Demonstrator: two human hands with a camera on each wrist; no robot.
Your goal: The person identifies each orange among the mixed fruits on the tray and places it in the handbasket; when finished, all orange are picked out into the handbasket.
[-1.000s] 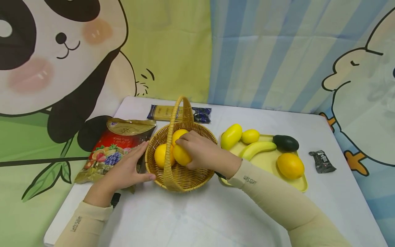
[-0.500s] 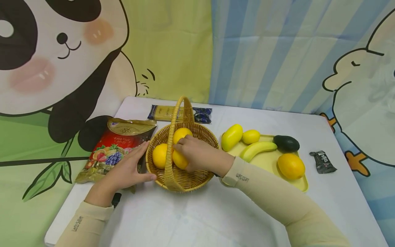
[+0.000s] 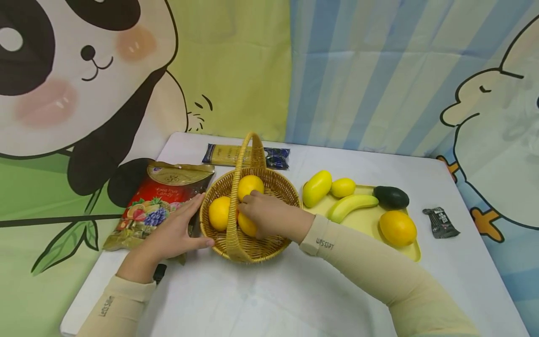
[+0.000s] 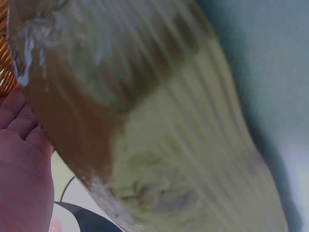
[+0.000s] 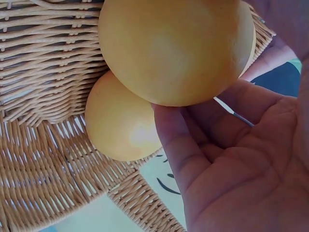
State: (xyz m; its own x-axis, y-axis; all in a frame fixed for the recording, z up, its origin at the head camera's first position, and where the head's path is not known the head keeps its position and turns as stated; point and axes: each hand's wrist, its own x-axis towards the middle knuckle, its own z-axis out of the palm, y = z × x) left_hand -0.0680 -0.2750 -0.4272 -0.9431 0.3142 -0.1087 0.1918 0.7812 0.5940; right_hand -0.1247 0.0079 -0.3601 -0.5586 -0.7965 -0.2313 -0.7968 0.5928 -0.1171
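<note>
A wicker basket (image 3: 290, 187) with a tall arched handle stands on the table. Inside it lie an orange (image 3: 219, 213) at the left and another orange (image 3: 251, 186) at the back. My right hand (image 3: 273, 216) reaches into the basket, fingers and thumb gripping a third orange (image 3: 246, 226) low beside the handle. The right wrist view shows this held orange (image 5: 176, 48) up close, its underside at the fingertips, with one more orange (image 5: 120, 123) behind it. With fingers straight, my left hand (image 3: 178, 236) rests against the basket's left side, thumb at the front rim.
A red-and-gold candy bag (image 3: 160, 201) lies left of the basket, partly under the left hand. Behind is a pasta packet (image 3: 246, 156). To the right, a yellow tray (image 3: 364, 225) bears a banana (image 3: 353, 206) and several other fruits. A small black packet (image 3: 440, 223) lies farther right.
My right hand has moved left and slightly down into the basket with its orange. The left orange has shifted a little leftward. My left hand has stayed at the basket.
</note>
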